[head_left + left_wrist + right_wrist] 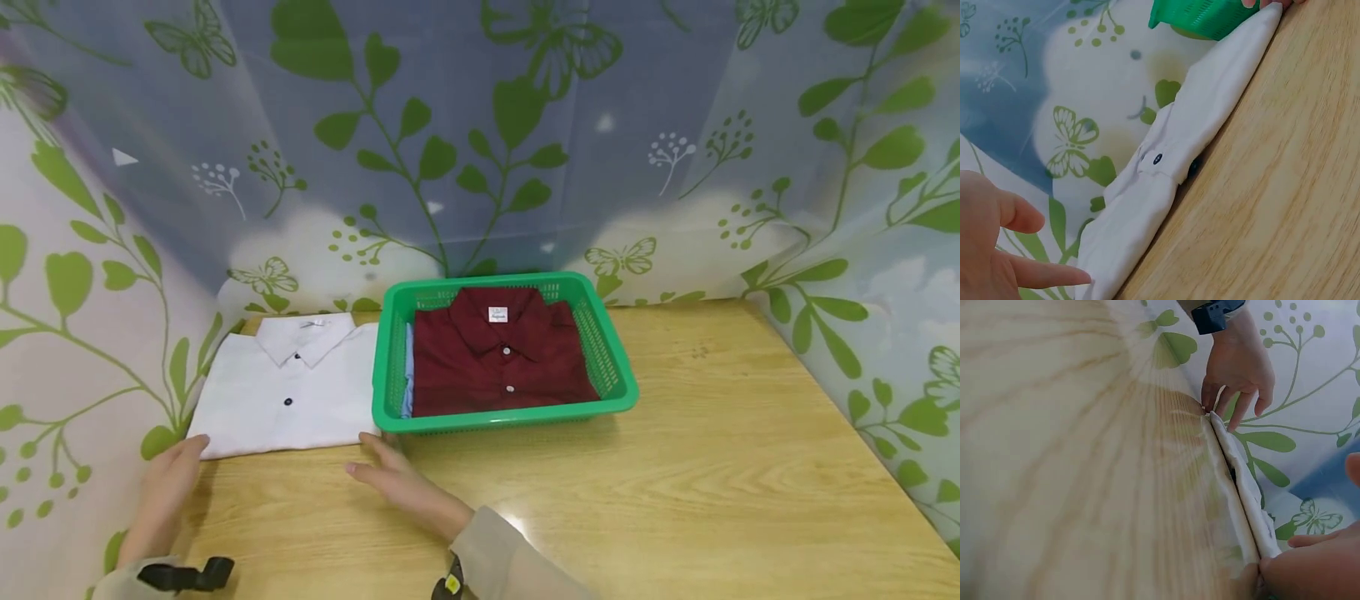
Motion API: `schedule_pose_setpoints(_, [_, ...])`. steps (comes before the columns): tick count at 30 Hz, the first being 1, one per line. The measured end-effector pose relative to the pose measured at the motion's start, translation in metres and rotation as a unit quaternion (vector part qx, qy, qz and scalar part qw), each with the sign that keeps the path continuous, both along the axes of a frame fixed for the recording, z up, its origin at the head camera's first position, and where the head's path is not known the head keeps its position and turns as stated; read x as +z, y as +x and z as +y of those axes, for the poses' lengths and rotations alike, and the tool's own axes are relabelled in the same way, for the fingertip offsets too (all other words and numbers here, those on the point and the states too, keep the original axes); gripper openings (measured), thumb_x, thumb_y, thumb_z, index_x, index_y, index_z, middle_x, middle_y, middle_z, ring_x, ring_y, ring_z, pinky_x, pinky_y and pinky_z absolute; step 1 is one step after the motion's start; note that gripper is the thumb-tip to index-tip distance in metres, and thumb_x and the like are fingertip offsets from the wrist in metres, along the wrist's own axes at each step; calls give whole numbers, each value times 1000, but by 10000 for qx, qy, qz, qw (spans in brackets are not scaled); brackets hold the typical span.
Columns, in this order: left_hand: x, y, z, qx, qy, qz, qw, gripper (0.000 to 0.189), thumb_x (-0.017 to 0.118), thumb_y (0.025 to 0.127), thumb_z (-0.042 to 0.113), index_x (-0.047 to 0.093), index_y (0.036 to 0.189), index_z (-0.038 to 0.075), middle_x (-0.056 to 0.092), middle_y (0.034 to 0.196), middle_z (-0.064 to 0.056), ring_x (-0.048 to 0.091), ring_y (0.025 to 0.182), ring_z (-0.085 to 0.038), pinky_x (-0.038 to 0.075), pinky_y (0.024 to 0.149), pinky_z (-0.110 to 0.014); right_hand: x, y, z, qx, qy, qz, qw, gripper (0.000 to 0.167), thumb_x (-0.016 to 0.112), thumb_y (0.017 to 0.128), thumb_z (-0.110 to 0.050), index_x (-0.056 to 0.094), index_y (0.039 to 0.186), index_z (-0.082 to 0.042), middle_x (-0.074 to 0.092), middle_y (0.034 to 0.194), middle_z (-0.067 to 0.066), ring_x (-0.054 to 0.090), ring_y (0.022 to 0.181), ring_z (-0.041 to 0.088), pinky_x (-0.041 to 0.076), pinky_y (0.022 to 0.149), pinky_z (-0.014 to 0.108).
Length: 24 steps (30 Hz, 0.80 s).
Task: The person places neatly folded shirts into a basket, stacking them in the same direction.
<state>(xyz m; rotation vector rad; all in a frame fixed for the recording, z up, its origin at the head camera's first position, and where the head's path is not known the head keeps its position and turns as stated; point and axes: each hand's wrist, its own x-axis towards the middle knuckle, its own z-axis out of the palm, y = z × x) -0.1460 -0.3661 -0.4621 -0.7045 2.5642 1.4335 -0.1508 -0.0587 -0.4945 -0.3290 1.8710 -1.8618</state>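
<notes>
A folded white shirt (247, 400) lies flat on the table, collar toward the back, dark buttons down its front. My left hand (168, 483) is at its front left corner; in the left wrist view the index finger (1047, 273) touches the cloth and the thumb stands apart. At the front right corner is my right hand (405, 487), its fingertips at the shirt's edge and its thumb spread away. Seen from the right wrist, both hands flank the thin folded edge. Beside the shirt, a green plastic basket (517, 419) holds a folded maroon shirt (480, 367).
Light blue cloth (408, 371) shows beneath the maroon shirt at the basket's left side. A leaf-patterned curtain (465, 167) hangs behind the wooden table (712, 467) and along both sides. The basket's left rim meets the white shirt's right side.
</notes>
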Motion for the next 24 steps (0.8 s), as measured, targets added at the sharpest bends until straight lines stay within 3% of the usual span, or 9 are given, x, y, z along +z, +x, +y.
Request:
schedule_pose_setpoints(4, [-2, 1, -2, 313, 10, 23, 9995, 72, 29, 104, 43, 24, 150, -12, 16, 158, -31, 13, 146, -46, 17, 117, -58, -4, -3, 2, -33, -281, -144, 9995, 66, 55, 101, -23, 27, 153, 6, 14, 163, 20, 12, 149, 35, 19, 119, 47])
schedule_pose_setpoints(9, [-5, 4, -5, 253, -324, 29, 9992, 68, 28, 105, 40, 32, 146, -15, 24, 154, -33, 22, 143, -46, 23, 114, -57, -4, -5, 6, -107, -297, -356, 9989, 68, 54, 101, -25, 24, 151, 10, 18, 162, 20, 9, 150, 33, 12, 120, 47])
schedule_pose_setpoints(13, [-5, 11, -9, -128, -1217, 6, 9925, 62, 30, 105, 37, 47, 136, -15, 37, 145, -37, 33, 132, -53, 27, 106, -62, -4, -1, 11, 90, -436, -632, 9970, 67, 53, 101, -25, 26, 150, 11, 12, 163, 19, 5, 150, 34, 9, 120, 51])
schedule_pose_setpoints(15, [-4, 17, -13, -451, -1710, -61, 9842, 58, 31, 105, 36, 59, 123, -12, 47, 132, -39, 41, 121, -57, 31, 97, -64, -1, 4, 16, 337, -484, -765, 9953, 67, 53, 101, -25, 25, 151, 10, 8, 164, 18, 3, 150, 34, 10, 120, 51])
schedule_pose_setpoints(18, [0, 27, -19, -981, -2058, -135, 9736, 58, 31, 105, 35, 63, 112, -13, 52, 120, -42, 44, 114, -62, 35, 92, -65, 4, 14, 25, 761, -360, -784, 9934, 70, 53, 101, -27, 23, 153, 8, 9, 164, 17, 5, 150, 32, 15, 120, 48])
schedule_pose_setpoints(21, [1, 38, -23, -1312, -2154, 53, 9676, 56, 33, 105, 32, 65, 90, -11, 59, 98, -38, 55, 93, -54, 45, 83, -56, 10, 25, 32, 1105, -157, -810, 9904, 72, 53, 101, -28, 19, 154, 7, 10, 164, 16, 8, 149, 30, 19, 119, 46])
schedule_pose_setpoints(23, [2, 46, -25, -1401, -2063, 201, 9682, 57, 34, 105, 30, 63, 77, -10, 60, 80, -29, 58, 76, -41, 48, 73, -45, 13, 31, 35, 1260, -156, -830, 9884, 72, 53, 101, -27, 18, 154, 7, 10, 163, 17, 8, 149, 30, 20, 119, 45])
schedule_pose_setpoints(24, [3, 50, -26, -1432, -2086, 244, 9671, 56, 34, 105, 30, 62, 70, -4, 60, 74, -21, 56, 70, -31, 47, 68, -40, 14, 34, 36, 1312, -191, -873, 9873, 72, 53, 101, -27, 18, 154, 8, 10, 163, 17, 8, 149, 30, 22, 119, 45])
